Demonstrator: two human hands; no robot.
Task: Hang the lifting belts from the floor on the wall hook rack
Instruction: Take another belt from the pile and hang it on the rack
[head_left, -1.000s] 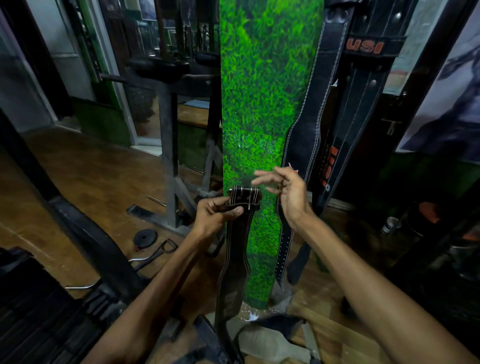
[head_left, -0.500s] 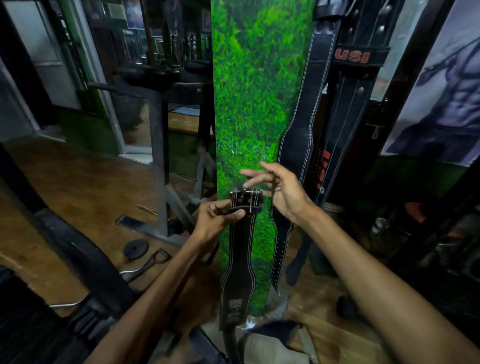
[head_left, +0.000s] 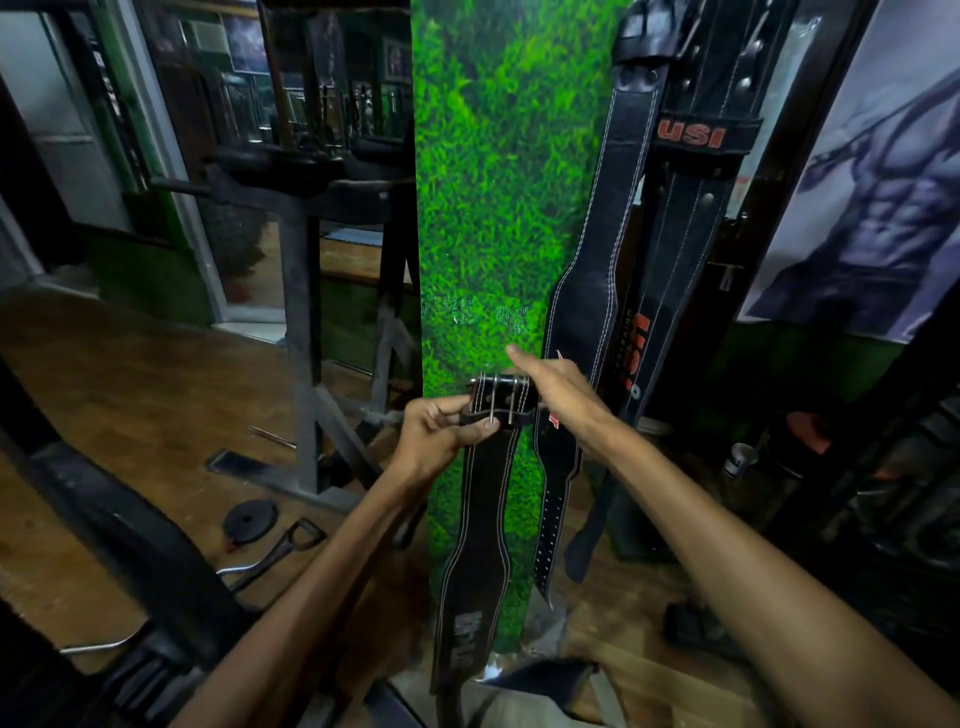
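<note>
Ahead of me stands the green grass-print panel (head_left: 488, 218), the largest thing in view, with two black lifting belts already hanging (head_left: 602, 270) along its right edge, one marked USI (head_left: 688, 136). Left of it I see a dark metal rack frame (head_left: 306, 332) on the wooden floor (head_left: 130, 384). Lower down, my left hand (head_left: 436, 434) pinches the third belt (head_left: 480, 525) just under its buckle (head_left: 501, 397), strap dangling towards the floor. My right hand (head_left: 553, 387) rests at the buckle's right side, fingers straight, index extended.
</note>
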